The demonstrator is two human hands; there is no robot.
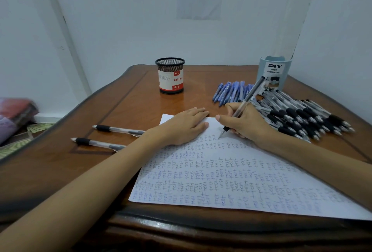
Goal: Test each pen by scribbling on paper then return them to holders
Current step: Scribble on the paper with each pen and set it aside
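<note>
**Pen tip down at the paper's far edge**

The right hand [244, 123] has its fingers clenched round a clear pen [246, 102], tip planted on the paper [221, 173] just beyond the last row of "test" marks. The left hand [185, 127] lies flat with its fingers straight, pinning the sheet near its far left corner and grasping nothing.

The sheet fills the near right part of the worktop [124, 99] and is almost covered in writing, with only a bare strip at its far edge. The mesh holder [170, 75] stands at the middle of the far edge, with no pen showing above its rim. The organizer [274, 71] sits at the far right corner, and what is inside it I cannot tell. Blue pens [229, 91] lie loose in front of it, and black pens [306, 116] are heaped along the right edge, just beside the writing hand. Two pens [118, 130] lie apart towards the left edge.

Now the dangers. Room is running out, so a new scribble over old ink could make a dead pen look like a live one. A careless wrist could nudge that heap and send pens rolling off the right edge. And if the flat hand comes off mid-stroke, the sheet may skid.
</note>
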